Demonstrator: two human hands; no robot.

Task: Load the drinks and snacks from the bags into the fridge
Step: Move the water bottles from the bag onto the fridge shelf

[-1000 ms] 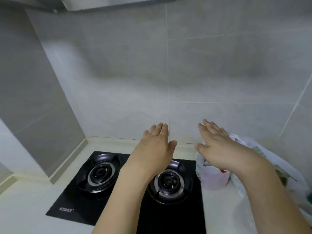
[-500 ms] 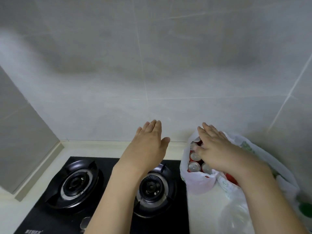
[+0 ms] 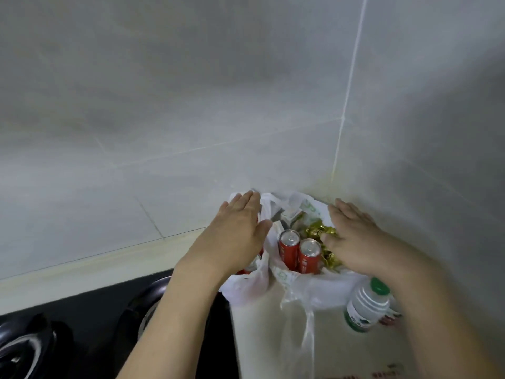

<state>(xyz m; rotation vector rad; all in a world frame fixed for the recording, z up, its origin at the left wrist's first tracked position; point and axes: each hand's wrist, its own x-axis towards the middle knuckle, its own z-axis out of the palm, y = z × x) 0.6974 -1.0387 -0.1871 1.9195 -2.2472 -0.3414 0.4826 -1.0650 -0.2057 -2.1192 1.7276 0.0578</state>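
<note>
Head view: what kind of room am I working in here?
Most likely a home kitchen: a black gas hob set in a pale counter, tiled walls, and grocery bags holding red cans.

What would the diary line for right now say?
stage: reaching into bags | left hand: open over red cans | right hand: open on gold snack packet | water bottle: beside bags

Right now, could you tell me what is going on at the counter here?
A person is reaching with both bare hands over white plastic bags in the counter corner beside the black stove. The left hand hovers flat above one bag; the right hand is over gold-wrapped snacks. Two red cans stand upright between the hands. A green-capped bottle sits near the right forearm. Nothing is lifted out yet; no fridge is in view.
</note>
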